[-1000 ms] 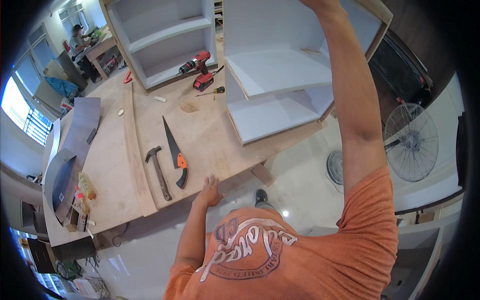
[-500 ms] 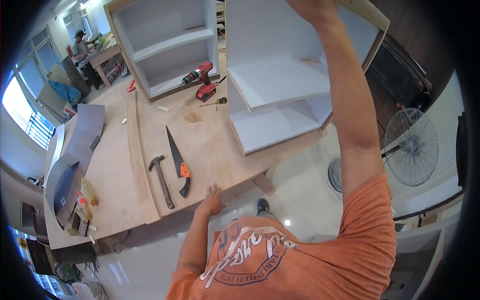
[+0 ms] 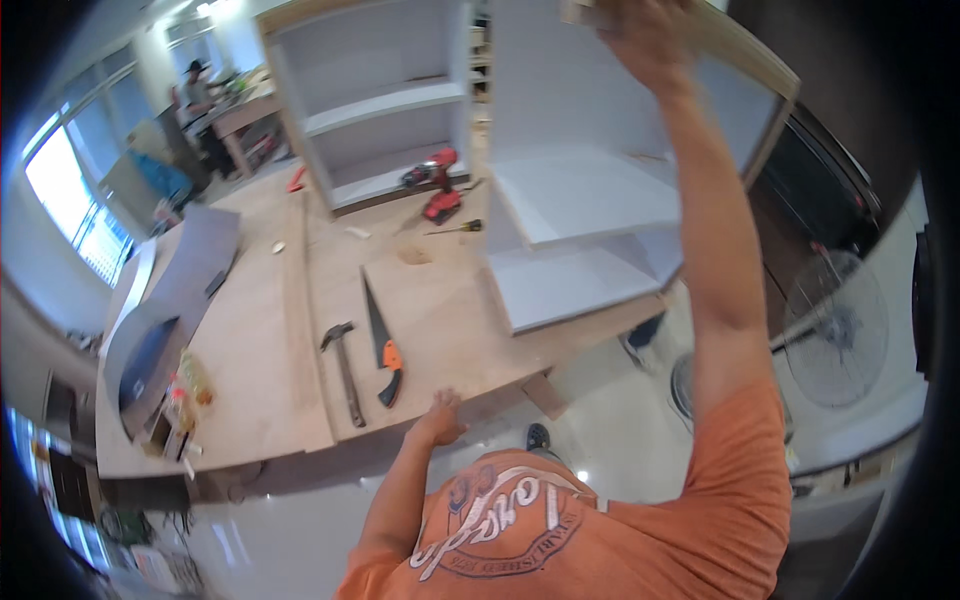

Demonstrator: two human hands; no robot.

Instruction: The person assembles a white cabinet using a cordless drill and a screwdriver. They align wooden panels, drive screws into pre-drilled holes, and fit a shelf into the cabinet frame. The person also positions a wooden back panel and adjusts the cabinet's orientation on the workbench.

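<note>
My right arm reaches far up over the white corner shelf unit (image 3: pixel 580 195). My right hand (image 3: pixel 652 45) is at its top edge, fingers curled around a small pale block (image 3: pixel 583 12); the block is blurred and partly cut off. My left hand (image 3: pixel 440 418) lies on the near edge of the wooden table (image 3: pixel 440 350), fingers stretched out, holding nothing. Just left of it are a handsaw (image 3: pixel 392 360) with an orange and black handle and a claw hammer (image 3: pixel 347 375). A red cordless drill (image 3: pixel 441 190) and a yellow-black screwdriver (image 3: pixel 468 227) rest beside the shelf unit.
A second white shelf unit (image 3: pixel 375 110) stands at the back. A long wooden strip (image 3: pixel 297 300) crosses the table. Curved panels (image 3: pixel 195 260) and bottles (image 3: pixel 190 385) are at the left. A standing fan (image 3: pixel 838 325) is at the right; another person (image 3: pixel 200 100) works far left.
My right hand has come lower into view, showing the pale block. The whole scene has shifted right and slightly down. A foot now shows beneath the table's right side.
</note>
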